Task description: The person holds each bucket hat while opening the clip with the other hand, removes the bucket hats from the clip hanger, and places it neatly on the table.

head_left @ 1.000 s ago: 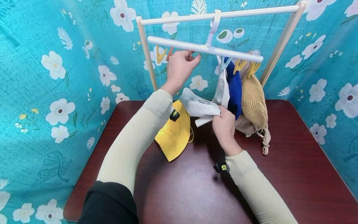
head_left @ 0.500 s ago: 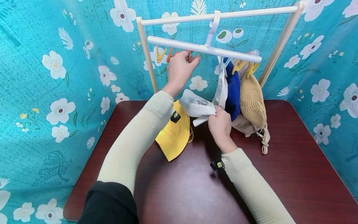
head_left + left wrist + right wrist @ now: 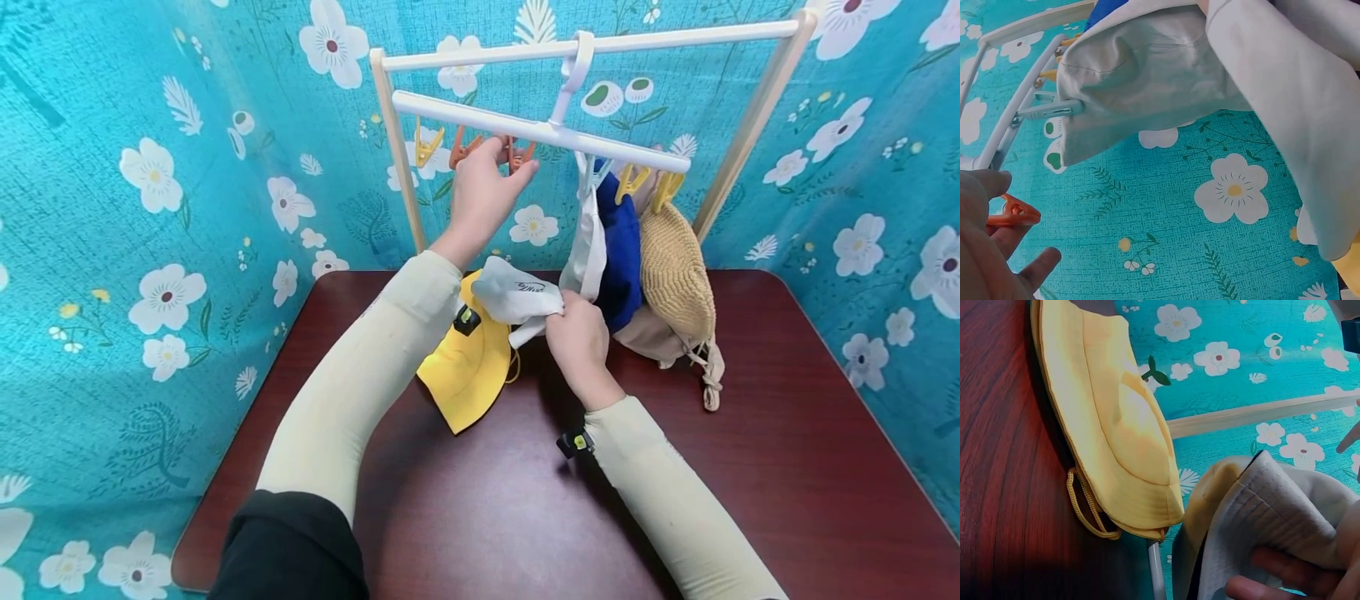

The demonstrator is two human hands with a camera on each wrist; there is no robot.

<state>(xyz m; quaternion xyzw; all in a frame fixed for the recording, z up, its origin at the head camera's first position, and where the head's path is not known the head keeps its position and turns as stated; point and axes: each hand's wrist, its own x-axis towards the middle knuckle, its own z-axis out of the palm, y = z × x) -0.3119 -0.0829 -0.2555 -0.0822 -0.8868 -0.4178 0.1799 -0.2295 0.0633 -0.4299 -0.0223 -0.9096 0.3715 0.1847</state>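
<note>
My left hand (image 3: 480, 187) reaches up to the hanger, pinching an orange clothespin (image 3: 521, 156) between thumb and fingers. In the left wrist view, that clothespin (image 3: 1015, 212) shows between the thumb and a finger. My right hand (image 3: 577, 337) grips the brim of a white bucket hat (image 3: 517, 292) with dark lettering. One edge of this hat hangs from a light blue clothespin (image 3: 1054, 109); its other side stretches leftward below my left hand. In the right wrist view, my fingers curl inside the hat's brim (image 3: 1254, 519).
The white hanger (image 3: 480, 117) tilts down to the right on a wooden rack (image 3: 757, 125). Beside the white hat hang a blue cloth hat (image 3: 621, 258) and a tan woven hat (image 3: 675, 267). A yellow hat (image 3: 472, 375) lies on the dark red table (image 3: 480, 517).
My right hand has drawn the white hat to the left and slightly down. The hanger's right end has swung slightly left. My left hand stays at the orange clothespin.
</note>
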